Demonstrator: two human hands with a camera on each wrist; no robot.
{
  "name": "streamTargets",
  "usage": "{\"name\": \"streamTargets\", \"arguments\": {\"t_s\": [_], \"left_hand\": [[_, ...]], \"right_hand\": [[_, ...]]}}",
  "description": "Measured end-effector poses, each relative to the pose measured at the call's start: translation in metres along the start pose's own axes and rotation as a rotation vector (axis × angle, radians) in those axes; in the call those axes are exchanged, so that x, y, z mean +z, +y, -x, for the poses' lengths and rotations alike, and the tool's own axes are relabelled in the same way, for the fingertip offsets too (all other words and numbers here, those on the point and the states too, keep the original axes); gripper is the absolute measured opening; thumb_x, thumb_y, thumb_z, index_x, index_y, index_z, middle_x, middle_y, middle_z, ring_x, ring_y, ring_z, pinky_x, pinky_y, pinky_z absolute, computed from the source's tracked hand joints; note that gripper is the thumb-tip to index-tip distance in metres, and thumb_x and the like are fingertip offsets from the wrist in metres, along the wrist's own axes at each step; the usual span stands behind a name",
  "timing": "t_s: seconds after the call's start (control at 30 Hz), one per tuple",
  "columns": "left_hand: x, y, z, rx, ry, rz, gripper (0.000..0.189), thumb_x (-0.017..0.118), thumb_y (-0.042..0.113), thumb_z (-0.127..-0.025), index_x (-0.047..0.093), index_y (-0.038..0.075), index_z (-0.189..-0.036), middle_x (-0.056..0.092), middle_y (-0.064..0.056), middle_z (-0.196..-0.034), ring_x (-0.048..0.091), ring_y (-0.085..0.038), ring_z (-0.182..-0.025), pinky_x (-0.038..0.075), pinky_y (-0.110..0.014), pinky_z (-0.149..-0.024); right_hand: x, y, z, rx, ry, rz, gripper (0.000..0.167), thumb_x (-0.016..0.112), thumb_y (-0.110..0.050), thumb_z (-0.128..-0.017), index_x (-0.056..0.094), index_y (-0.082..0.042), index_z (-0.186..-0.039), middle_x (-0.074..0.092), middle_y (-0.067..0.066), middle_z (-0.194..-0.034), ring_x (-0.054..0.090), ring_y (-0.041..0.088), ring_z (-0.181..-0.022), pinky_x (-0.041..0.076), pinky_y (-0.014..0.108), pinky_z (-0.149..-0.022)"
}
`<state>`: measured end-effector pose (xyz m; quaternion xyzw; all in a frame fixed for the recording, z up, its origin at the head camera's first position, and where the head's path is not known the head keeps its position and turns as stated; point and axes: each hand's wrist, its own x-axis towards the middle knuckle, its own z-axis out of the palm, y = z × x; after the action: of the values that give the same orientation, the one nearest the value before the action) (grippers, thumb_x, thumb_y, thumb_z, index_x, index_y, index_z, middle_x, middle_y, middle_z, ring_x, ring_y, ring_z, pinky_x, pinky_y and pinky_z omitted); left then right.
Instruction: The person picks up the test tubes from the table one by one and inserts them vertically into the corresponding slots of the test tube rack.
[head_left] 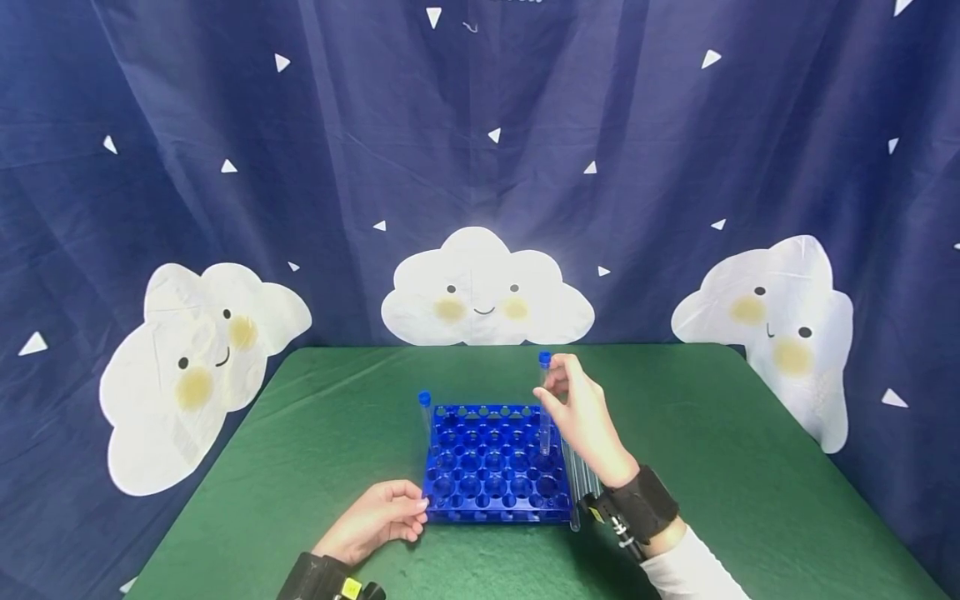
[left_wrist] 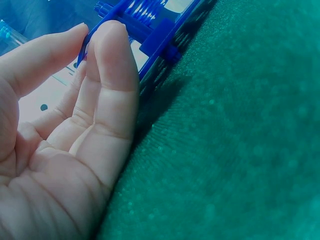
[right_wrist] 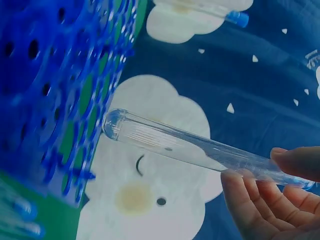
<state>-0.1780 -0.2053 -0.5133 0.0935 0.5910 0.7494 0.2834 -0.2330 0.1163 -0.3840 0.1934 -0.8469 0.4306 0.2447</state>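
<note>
A blue plastic test tube rack [head_left: 480,510] stands on the green table. My left hand [head_left: 382,517] pinches the rack's front left corner between thumb and fingers; the left wrist view shows those fingers [left_wrist: 115,65] at its edge. Thumb and fingertips of my right hand [head_left: 588,412] pinch a clear test tube [head_left: 545,429] with a blue cap near its upper end. In the right wrist view, the tube's rounded bottom [right_wrist: 114,125] is close to the rack's top, outside the holes. Another blue-capped tube [head_left: 427,417] stands slightly tilted at the rack's left side.
Several clear tubes [head_left: 576,492] lie along the rack's right side, partly hidden by my right wrist. Behind the green table [head_left: 337,433] hangs a dark blue curtain [head_left: 480,100] with white clouds and triangles.
</note>
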Motion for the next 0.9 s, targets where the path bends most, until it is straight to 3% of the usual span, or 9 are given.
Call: {"name": "streamTargets", "arguments": {"t_s": [0.33,0.63,0.9], "left_hand": [[0.0,0.0,0.0,-0.001,-0.001,0.003,0.007,0.054,0.004,-0.094,0.059,0.009,-0.092,0.067,-0.003,-0.083,0.063,-0.011,-0.071,0.056,-0.025,-0.068],[0.0,0.0,0.0,0.0,0.0,0.003,0.008,0.053,0.003,-0.094,0.059,0.009,-0.092,0.067,-0.003,-0.083,0.063,-0.011,-0.071,0.056,-0.025,-0.067],[-0.001,0.0,-0.001,-0.004,-0.003,0.005,0.009,0.053,0.004,-0.095,0.059,0.009,-0.092,0.067,-0.002,-0.083,0.063,-0.011,-0.071,0.056,-0.025,-0.067]], "right_hand": [[0.028,-0.021,-0.003,-0.084,-0.021,-0.072,0.038,0.071,0.001,-0.082,0.045,-0.005,-0.109,0.059,0.005,-0.087,0.063,0.018,-0.081,0.055,0.035,-0.065],[0.053,-0.03,-0.003,-0.073,-0.084,-0.128,0.036,0.069,-0.002,-0.085,0.043,-0.009,-0.109,0.058,0.002,-0.089,0.062,0.014,-0.082,0.053,0.026,-0.064],[0.071,-0.035,-0.002,-0.118,-0.093,-0.144,0.037,0.069,-0.001,-0.085,0.042,-0.008,-0.11,0.058,0.002,-0.088,0.062,0.013,-0.08,0.052,0.024,-0.063]]}}
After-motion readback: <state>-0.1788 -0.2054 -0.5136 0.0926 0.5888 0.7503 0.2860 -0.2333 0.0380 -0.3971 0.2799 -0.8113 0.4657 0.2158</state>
